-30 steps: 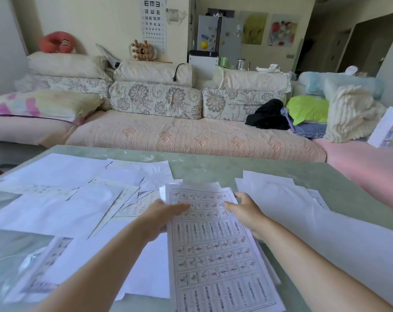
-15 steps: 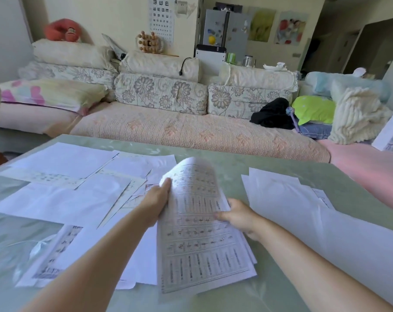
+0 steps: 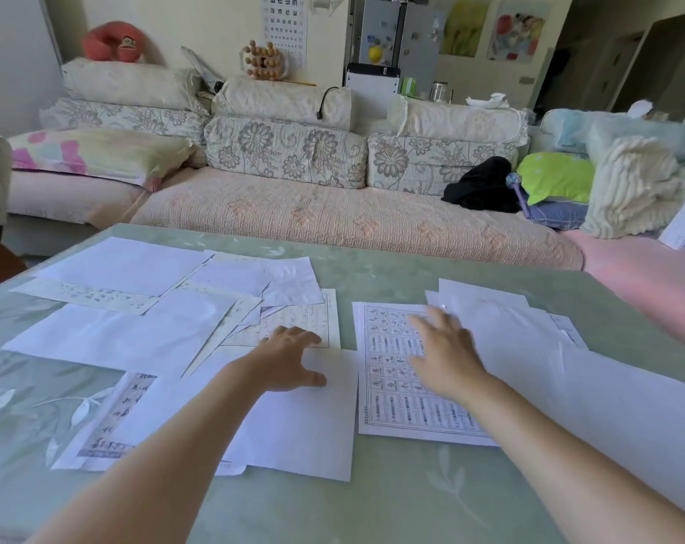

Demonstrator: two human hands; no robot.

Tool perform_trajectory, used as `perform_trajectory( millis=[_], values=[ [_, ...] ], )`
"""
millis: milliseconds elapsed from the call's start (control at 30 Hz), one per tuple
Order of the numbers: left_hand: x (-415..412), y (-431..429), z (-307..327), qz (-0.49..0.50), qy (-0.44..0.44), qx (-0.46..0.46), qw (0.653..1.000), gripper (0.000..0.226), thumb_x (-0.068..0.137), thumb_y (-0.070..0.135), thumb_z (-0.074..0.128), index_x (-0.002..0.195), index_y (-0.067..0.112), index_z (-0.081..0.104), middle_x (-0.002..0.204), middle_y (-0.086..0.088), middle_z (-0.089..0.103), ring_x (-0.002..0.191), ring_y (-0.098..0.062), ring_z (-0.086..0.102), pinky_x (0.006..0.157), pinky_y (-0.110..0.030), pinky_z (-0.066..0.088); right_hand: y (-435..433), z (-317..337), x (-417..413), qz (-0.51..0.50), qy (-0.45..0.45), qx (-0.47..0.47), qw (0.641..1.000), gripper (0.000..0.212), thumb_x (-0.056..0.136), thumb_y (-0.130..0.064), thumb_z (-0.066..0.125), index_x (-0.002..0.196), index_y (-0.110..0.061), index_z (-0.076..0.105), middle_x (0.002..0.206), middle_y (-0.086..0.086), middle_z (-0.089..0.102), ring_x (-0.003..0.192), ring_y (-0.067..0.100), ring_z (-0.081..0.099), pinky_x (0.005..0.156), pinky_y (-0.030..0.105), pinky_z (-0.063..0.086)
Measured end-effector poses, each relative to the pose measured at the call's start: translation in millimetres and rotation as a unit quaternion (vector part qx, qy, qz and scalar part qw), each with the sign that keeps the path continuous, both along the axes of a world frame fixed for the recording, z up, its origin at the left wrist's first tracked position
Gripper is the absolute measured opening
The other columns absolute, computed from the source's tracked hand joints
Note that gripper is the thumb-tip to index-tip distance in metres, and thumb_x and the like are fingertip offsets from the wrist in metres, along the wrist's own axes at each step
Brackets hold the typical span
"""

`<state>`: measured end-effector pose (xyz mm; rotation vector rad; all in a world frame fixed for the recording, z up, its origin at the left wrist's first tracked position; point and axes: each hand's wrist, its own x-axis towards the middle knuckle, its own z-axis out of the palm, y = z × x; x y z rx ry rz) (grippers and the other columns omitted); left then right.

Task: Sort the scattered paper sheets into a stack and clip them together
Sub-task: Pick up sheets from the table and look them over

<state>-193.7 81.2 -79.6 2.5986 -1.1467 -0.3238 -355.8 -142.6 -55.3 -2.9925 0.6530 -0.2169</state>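
The right hand [image 3: 444, 349] is smearing with motion blur, its fingertips [image 3: 419, 321] losing their outlines, and it is covering the middle of the printed sheet [image 3: 388, 371], whose characters are too small to read. The left hand [image 3: 287, 357] is hiding part of a blank sheet [image 3: 305, 422]. The overlapping papers [image 3: 128, 327] on the left are burying one another, so their count cannot be told. The table [image 3: 391, 500] is running off the bottom and left edges, and the large white sheet [image 3: 607, 402] is passing out at the right.
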Motion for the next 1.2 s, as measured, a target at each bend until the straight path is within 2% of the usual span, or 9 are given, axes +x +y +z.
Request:
perform_trajectory(
  millis=[100, 333, 533, 633, 733, 867, 967, 1100, 1200],
  values=[
    [-7, 7, 0, -0.023, -0.021, -0.004, 1.000, 0.079, 0.077, 0.063, 0.068, 0.144, 0.033, 0.038, 0.150, 0.008, 0.035, 0.136, -0.017, 0.025, 0.111, -0.042, 0.028, 40, 0, 2, 0.151, 0.089, 0.155, 0.972, 0.067, 0.093, -0.049, 0.058, 0.153, -0.033, 0.033, 0.161, -0.007, 0.026, 0.147, 0.014, 0.023, 0.119, 0.034, 0.018],
    [-26, 59, 13, -0.078, 0.018, 0.034, 0.996, 0.113, 0.046, 0.078, 0.075, 0.144, 0.041, 0.033, 0.152, 0.016, 0.028, 0.141, -0.009, 0.017, 0.116, -0.035, 0.026, 68, -13, -9, 0.165, 0.121, 0.033, 0.978, 0.081, 0.087, -0.066, 0.053, 0.155, -0.028, 0.028, 0.165, 0.001, 0.014, 0.152, 0.018, 0.010, 0.121, 0.038, 0.010],
    [-42, 99, 2, -0.099, -0.009, 0.037, 0.994, 0.118, 0.035, 0.095, 0.052, 0.141, 0.046, 0.035, 0.155, 0.016, 0.025, 0.142, -0.007, 0.017, 0.118, -0.037, 0.023, 100, -12, -25, 0.291, 0.148, 0.034, 0.945, 0.096, 0.080, -0.062, 0.063, 0.158, -0.026, 0.021, 0.166, -0.003, 0.007, 0.151, 0.013, 0.008, 0.123, 0.033, 0.012],
    [-49, 109, 2, -0.090, -0.025, 0.030, 0.995, 0.105, 0.049, 0.085, 0.067, 0.141, 0.042, 0.040, 0.155, 0.016, 0.026, 0.142, -0.009, 0.023, 0.116, -0.033, 0.024, 111, -12, -30, 0.296, 0.159, 0.039, 0.941, 0.090, 0.084, -0.053, 0.062, 0.158, -0.022, 0.020, 0.166, -0.003, 0.008, 0.152, 0.011, 0.007, 0.123, 0.027, 0.013],
    [-54, 111, 4, -0.098, -0.055, 0.006, 0.994, 0.087, 0.065, 0.071, 0.073, 0.140, 0.035, 0.045, 0.147, 0.017, 0.041, 0.133, -0.008, 0.038, 0.108, -0.025, 0.033, 114, -11, -29, 0.287, 0.136, 0.027, 0.948, 0.078, 0.089, -0.043, 0.059, 0.156, -0.020, 0.028, 0.162, -0.004, 0.027, 0.148, 0.010, 0.022, 0.120, 0.027, 0.022],
    [-62, 101, 8, -0.105, -0.127, -0.004, 0.986, 0.059, 0.075, 0.048, 0.062, 0.131, 0.033, 0.054, 0.119, 0.009, 0.066, 0.106, -0.018, 0.061, 0.085, -0.026, 0.048, 115, -15, -25, 0.276, 0.089, 0.005, 0.957, 0.063, 0.089, -0.019, 0.050, 0.151, -0.024, 0.037, 0.141, 0.001, 0.053, 0.130, 0.020, 0.048, 0.105, 0.033, 0.042],
    [-65, 91, 12, -0.096, -0.139, 0.015, 0.986, 0.051, 0.081, 0.033, 0.054, 0.132, 0.034, 0.050, 0.114, 0.006, 0.066, 0.101, -0.021, 0.061, 0.077, -0.026, 0.043, 115, -16, -19, 0.253, 0.037, 0.043, 0.966, 0.064, 0.085, -0.014, 0.052, 0.146, -0.029, 0.042, 0.133, -0.003, 0.058, 0.121, 0.021, 0.054, 0.097, 0.032, 0.046],
    [-57, 84, 11, -0.057, -0.140, 0.001, 0.989, 0.038, 0.092, 0.030, 0.049, 0.129, 0.039, 0.052, 0.124, 0.012, 0.063, 0.110, -0.015, 0.058, 0.080, -0.025, 0.041, 101, -15, -4, 0.240, -0.063, 0.056, 0.967, 0.053, 0.083, -0.006, 0.059, 0.133, -0.020, 0.060, 0.131, -0.002, 0.060, 0.126, 0.021, 0.050, 0.100, 0.035, 0.046],
    [-43, 80, 12, -0.054, -0.151, -0.015, 0.987, 0.041, 0.091, 0.036, 0.054, 0.133, 0.036, 0.052, 0.131, 0.014, 0.058, 0.122, -0.011, 0.049, 0.093, -0.030, 0.045, 86, -12, 11, 0.270, -0.132, 0.002, 0.954, 0.041, 0.069, 0.003, 0.062, 0.100, -0.018, 0.077, 0.103, -0.004, 0.073, 0.095, 0.029, 0.065, 0.072, 0.037, 0.057]
  ],
)
